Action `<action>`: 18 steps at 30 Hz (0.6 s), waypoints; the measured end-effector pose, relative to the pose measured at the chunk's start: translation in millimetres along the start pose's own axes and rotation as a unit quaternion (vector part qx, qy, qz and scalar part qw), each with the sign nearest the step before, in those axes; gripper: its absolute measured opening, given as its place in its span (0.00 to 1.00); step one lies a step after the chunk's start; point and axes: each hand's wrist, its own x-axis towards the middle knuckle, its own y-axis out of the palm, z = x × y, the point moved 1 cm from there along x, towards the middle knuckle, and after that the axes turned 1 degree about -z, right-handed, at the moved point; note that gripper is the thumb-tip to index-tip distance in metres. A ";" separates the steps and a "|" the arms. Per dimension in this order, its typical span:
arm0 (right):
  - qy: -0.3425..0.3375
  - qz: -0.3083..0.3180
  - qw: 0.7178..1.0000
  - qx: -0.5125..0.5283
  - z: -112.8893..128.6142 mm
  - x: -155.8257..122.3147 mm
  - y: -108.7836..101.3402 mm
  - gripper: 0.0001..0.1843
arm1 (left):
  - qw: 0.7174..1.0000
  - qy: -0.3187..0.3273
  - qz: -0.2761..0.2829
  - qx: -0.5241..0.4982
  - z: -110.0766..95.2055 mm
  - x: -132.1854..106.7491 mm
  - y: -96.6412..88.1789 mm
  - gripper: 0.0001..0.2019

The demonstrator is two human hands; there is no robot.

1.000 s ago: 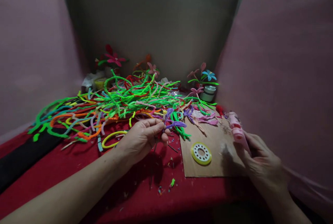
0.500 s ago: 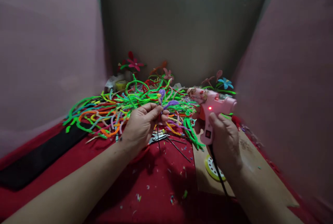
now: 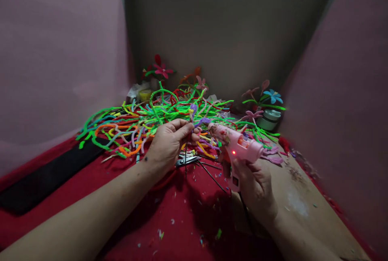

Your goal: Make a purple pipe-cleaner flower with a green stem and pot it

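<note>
Between the thumb and fingers of my left hand [image 3: 172, 137] is a pipe-cleaner flower [image 3: 201, 122] with purple petals and a yellow centre. Its thin dark stem hangs down below the hand. My right hand [image 3: 256, 184] is wrapped round a pink glue gun [image 3: 235, 141] with a lit red light. The gun's nozzle points left, close to a purple petal; whether they touch I cannot tell. Scissors [image 3: 187, 161] lie behind and below the flower, beside dark stem wires [image 3: 212, 176].
A tangled pile of coloured pipe cleaners [image 3: 121, 127] spreads across the red cloth [image 3: 136, 220]. Finished flowers [image 3: 273, 96] stand at the back, near a lidded jar [image 3: 269, 119]. A black strip [image 3: 51, 176] lies left, a brown board [image 3: 303, 196] right.
The glue gun has moved lower and left, its nozzle now close to the purple flower. My left hand keeps its hold on the flower. The view has shifted slightly.
</note>
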 end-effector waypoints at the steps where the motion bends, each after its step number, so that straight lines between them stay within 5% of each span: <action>1: -0.034 -0.005 0.999 -0.034 -0.1 -0.4 -0.5 0.13 | 1.000 0.001 0.000 0.003 0.5 -0.1 0.1 0.06; 6: -0.088 -0.004 0.988 -0.125 -1.7 -2.8 -2.3 0.16 | 1.000 0.010 0.012 0.021 3.8 0.6 -0.9 0.07; 18: -0.108 0.021 0.985 -0.130 -0.9 -0.4 -1.5 0.17 | 0.999 0.013 0.014 0.026 6.6 1.7 -2.2 0.08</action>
